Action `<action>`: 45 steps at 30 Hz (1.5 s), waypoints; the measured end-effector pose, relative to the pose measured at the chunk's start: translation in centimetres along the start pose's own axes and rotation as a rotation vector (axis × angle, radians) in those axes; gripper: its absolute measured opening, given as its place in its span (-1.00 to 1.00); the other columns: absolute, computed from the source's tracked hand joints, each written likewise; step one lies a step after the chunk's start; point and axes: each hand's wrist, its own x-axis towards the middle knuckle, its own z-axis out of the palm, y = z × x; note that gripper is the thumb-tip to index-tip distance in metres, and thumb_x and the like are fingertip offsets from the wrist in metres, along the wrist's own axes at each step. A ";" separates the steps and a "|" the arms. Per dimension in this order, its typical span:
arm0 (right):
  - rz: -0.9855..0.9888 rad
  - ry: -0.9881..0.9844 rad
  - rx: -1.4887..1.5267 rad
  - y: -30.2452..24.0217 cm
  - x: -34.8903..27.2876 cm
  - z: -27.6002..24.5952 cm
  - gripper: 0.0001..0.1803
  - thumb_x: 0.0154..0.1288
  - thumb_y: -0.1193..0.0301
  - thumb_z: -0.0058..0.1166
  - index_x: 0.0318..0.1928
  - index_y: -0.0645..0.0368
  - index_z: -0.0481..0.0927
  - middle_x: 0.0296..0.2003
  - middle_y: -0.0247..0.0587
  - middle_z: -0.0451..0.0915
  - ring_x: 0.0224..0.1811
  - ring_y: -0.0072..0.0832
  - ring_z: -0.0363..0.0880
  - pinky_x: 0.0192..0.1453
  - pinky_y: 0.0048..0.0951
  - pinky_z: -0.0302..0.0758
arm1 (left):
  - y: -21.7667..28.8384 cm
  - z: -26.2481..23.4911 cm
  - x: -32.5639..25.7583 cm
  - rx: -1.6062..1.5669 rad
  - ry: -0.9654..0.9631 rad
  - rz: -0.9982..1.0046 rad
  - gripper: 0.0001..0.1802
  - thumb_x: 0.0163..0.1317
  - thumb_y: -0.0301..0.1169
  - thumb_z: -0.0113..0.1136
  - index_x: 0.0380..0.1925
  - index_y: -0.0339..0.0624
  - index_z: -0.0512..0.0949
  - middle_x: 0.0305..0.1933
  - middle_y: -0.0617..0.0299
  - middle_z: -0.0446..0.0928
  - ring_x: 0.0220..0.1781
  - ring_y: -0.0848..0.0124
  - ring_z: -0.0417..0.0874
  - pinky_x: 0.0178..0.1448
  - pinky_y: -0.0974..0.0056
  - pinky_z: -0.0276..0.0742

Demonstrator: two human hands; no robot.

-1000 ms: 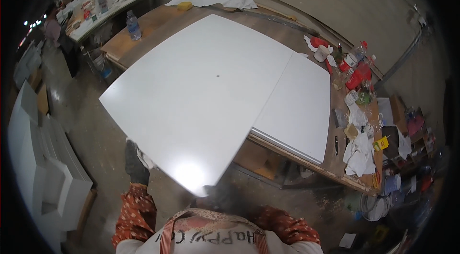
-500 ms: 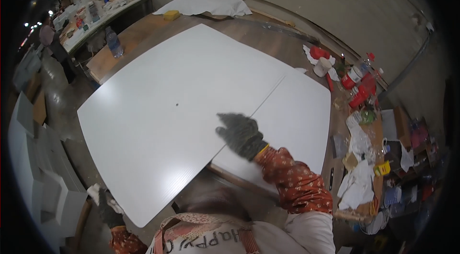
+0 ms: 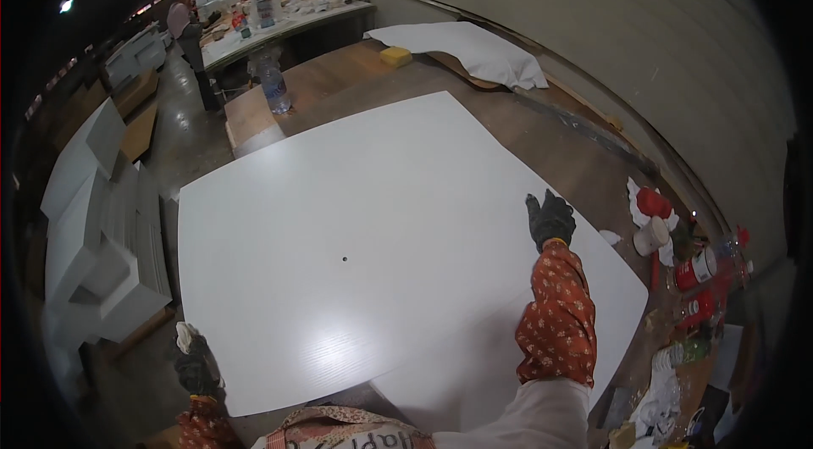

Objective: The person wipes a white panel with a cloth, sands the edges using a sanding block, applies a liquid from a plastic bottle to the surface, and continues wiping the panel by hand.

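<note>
A large white panel (image 3: 339, 195) lies in front of me with a small dark hole in its face. Under its right side a second white panel (image 3: 614, 288) sticks out. My right hand (image 3: 552, 220), in a dark grey glove, reaches out to the upper panel's right edge, thumb and fingers apart and nothing visible in it. At the near left corner my left hand (image 3: 196, 371), gloved the same way, is closed on a crumpled white cloth (image 3: 188, 337) beside the panel's left edge. Its fingers are partly hidden.
A plastic bottle (image 3: 273, 86) and a yellow sponge-like block (image 3: 395, 57) stand beyond the panels, near a white sheet (image 3: 466, 47). Red-labelled bottles (image 3: 696, 271) and a white cup (image 3: 651, 236) crowd the right. White panels (image 3: 110, 237) lean at left; a person (image 3: 184, 25) stands farther off.
My right hand has moved away from me, from the panels' visible seam to the upper panel's far right edge. The view has shifted; my left hand stays by the left corner with the cloth.
</note>
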 end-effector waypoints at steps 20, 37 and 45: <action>0.542 0.164 -0.259 10.3 -35.8 -5.7 -0.44 0.34 0.02 -0.06 0.14 0.18 0.45 -0.10 0.05 0.57 -0.06 0.00 0.54 0.00 -0.01 0.48 | 8.1 12.9 16.3 0.050 -0.352 0.117 -0.65 0.36 -0.16 0.09 -0.10 -0.24 0.49 -0.31 0.24 0.56 -0.28 0.47 0.52 -0.13 0.32 0.46; 0.583 0.159 -0.159 9.1 -42.7 -7.4 -0.32 0.36 -0.04 -0.15 0.32 0.13 0.25 0.20 0.28 0.33 0.25 0.14 0.31 0.29 0.12 0.25 | 23.0 31.6 -0.2 0.309 -0.786 1.492 -0.45 0.28 -0.18 0.15 0.20 -0.23 0.36 0.26 -0.08 0.39 0.26 -0.08 0.37 0.30 -0.08 0.28; 0.384 0.153 -0.038 11.3 -42.8 -9.2 -0.30 0.33 -0.05 -0.09 0.30 0.15 0.28 0.18 0.30 0.32 0.20 0.21 0.32 0.21 0.17 0.30 | 30.5 32.2 -20.0 -0.252 -1.155 1.342 -0.50 0.24 -0.20 0.13 0.17 -0.10 0.43 0.19 0.01 0.45 0.22 0.07 0.45 0.26 -0.02 0.35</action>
